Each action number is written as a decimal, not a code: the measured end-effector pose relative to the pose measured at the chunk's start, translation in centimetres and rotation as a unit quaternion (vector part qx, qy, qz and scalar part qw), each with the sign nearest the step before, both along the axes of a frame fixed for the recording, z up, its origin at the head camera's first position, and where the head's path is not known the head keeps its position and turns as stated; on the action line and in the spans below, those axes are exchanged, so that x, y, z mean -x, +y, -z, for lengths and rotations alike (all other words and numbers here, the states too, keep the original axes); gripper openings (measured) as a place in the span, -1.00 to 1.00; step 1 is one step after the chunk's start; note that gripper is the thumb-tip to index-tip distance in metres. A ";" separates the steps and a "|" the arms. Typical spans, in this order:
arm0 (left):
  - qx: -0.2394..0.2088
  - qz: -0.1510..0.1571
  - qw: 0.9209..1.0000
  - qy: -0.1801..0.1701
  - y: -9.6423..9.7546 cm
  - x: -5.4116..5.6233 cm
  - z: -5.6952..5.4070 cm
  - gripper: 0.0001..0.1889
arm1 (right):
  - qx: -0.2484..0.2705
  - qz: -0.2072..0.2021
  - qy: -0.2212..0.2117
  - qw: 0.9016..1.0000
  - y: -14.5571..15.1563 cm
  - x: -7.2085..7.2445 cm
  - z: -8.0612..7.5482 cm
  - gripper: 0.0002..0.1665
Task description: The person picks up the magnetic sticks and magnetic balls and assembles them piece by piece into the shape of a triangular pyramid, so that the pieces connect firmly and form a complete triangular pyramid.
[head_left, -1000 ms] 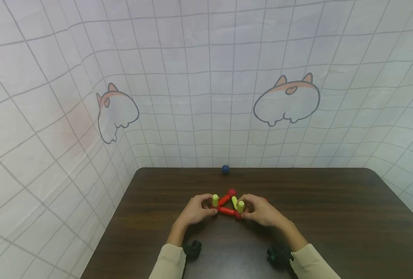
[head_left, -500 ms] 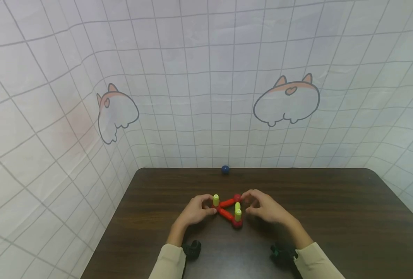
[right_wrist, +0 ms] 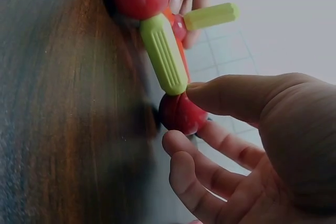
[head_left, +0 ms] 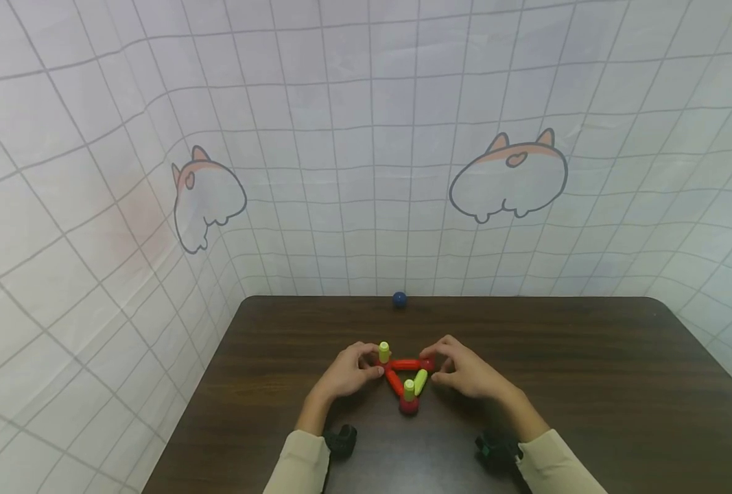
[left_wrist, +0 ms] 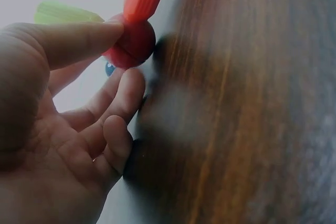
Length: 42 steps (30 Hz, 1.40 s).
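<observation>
A triangle of building-toy pieces lies low over the table: red balls joined by two red rods (head_left: 406,365) and one yellow-green rod (right_wrist: 165,53). My left hand (head_left: 344,374) pinches the left corner ball (left_wrist: 139,43) between thumb and fingers, its lower fingers resting by the tabletop. From that ball rises an upright yellow-green rod (head_left: 384,352). Another upright yellow-green rod (head_left: 409,390) stands on the front ball (head_left: 409,405), which no hand touches. My right hand (head_left: 470,374) holds the right corner ball (right_wrist: 184,114), thumb tip where the yellow-green rod joins it.
A blue ball (head_left: 399,299) sits at the far edge of the dark wooden table (head_left: 557,336). Behind it hangs a white gridded cloth (head_left: 341,171) with cartoon animals, which also covers the left side. Black devices (head_left: 342,441) are worn at both wrists.
The triangle has turned clockwise about the left ball; its front ball came nearer me and its far ball swung right. My right hand shifted from the front ball to that one. My left stayed.
</observation>
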<state>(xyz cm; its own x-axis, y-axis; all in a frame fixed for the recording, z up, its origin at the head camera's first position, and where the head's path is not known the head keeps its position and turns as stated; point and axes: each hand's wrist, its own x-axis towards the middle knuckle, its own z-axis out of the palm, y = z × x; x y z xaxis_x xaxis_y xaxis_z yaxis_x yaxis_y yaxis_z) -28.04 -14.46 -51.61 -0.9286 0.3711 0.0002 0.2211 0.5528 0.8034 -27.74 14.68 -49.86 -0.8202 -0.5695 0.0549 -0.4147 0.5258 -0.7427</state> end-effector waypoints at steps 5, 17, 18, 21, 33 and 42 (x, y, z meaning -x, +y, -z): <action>-0.002 -0.011 1.000 -0.003 0.2 0.1 0.1 -0.70 | -0.017 0.004 0.005 1.000 -0.1 0.0 0.2 -0.66; -0.024 -0.001 1.000 -0.002 0.1 0.2 0.0 -0.58 | -0.023 0.019 0.014 0.999 -0.1 0.2 0.1 -0.69; -0.023 0.002 1.000 -0.001 0.1 0.2 0.0 -0.57 | -0.022 0.022 0.013 0.999 -0.1 0.2 0.1 -0.69; -0.022 0.010 1.000 0.003 0.1 0.1 -0.1 -0.52 | -0.017 0.033 0.012 0.999 -0.1 0.3 0.1 -0.69; -0.018 0.052 0.998 -0.025 -0.1 -0.1 -0.3 -0.45 | -0.024 0.077 0.028 0.996 -0.5 0.1 0.1 -0.72; -0.019 0.057 0.998 -0.035 0.1 -0.1 -0.3 -0.43 | 0.004 0.065 -0.009 0.998 0.2 0.3 -0.1 -0.66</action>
<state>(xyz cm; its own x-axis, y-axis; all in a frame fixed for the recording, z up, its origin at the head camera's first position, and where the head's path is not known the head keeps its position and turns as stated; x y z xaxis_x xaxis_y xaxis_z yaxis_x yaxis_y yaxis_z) -27.90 -14.35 -51.27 -0.8790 0.4746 -0.0465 0.2235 0.4961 0.8390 -28.03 14.91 -49.74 -0.8880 -0.4578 0.0431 -0.3297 0.5684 -0.7538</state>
